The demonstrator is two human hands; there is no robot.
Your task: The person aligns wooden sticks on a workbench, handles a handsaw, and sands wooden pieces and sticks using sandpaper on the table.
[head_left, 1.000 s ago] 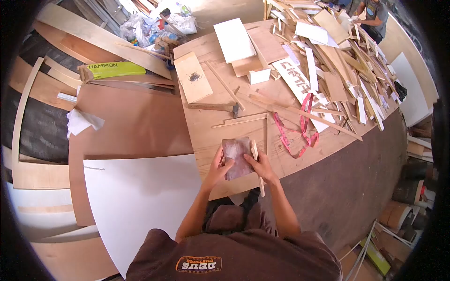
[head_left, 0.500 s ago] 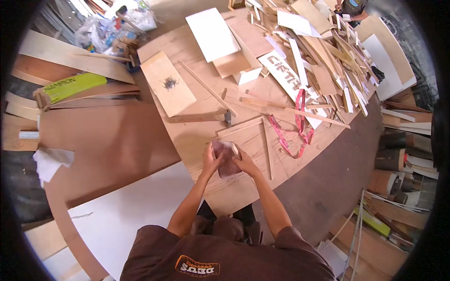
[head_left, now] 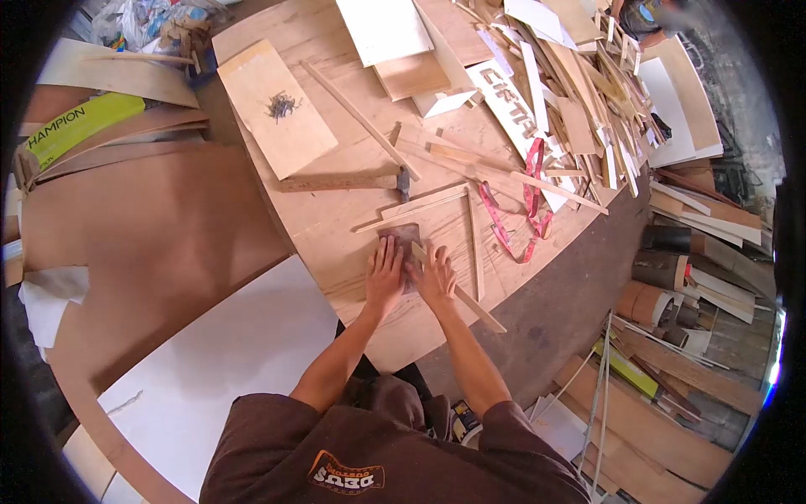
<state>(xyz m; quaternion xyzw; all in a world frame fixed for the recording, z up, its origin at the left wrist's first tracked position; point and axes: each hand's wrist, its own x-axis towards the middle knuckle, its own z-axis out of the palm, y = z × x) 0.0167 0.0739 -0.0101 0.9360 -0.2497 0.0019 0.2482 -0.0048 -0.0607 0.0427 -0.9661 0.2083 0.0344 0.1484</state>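
My left hand lies flat, fingers stretched out, on a worn brown sheet that looks like sandpaper. The sheet rests on the plywood tabletop. Just right of it, my right hand grips a thin wood strip, which slants down to the right across the table. The strip's upper end meets the sheet; the exact contact is hidden by my fingers. Beyond my hands, thin strips form a corner shape. A hammer lies farther up on the left.
Dark nails are heaped on a pale board. A pink tape curls at the right. White-topped boxes and a pile of offcuts stand farther back. A white panel lies at lower left.
Both hands held the brown sheet before; now it is on the table under my left hand. My right hand has a wood strip in its grip. The view has shifted slightly.
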